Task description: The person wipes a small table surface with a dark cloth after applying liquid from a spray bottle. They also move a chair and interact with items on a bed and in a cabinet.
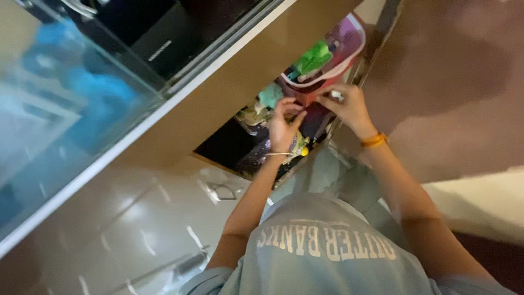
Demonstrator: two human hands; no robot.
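Observation:
Both my hands reach into an open drawer [229, 145] under a brown counter. My left hand [283, 124] hovers with fingers curled over clutter in the drawer, near a teal object [271, 95]; whether it grips anything I cannot tell. My right hand [349, 106] pinches a small white object [337, 96] at the rim of a pink and red plastic basket [349, 41]. The basket holds a green item [315, 56]. An orange band [374, 140] sits on my right wrist, a thin bracelet on the left.
A glass-fronted cabinet [65, 98] with blue shapes behind it fills the left. The brown counter front [229, 76] runs diagonally above the drawer. Glossy pale floor tiles [136, 229] lie below. A brownish wall [453, 71] stands to the right.

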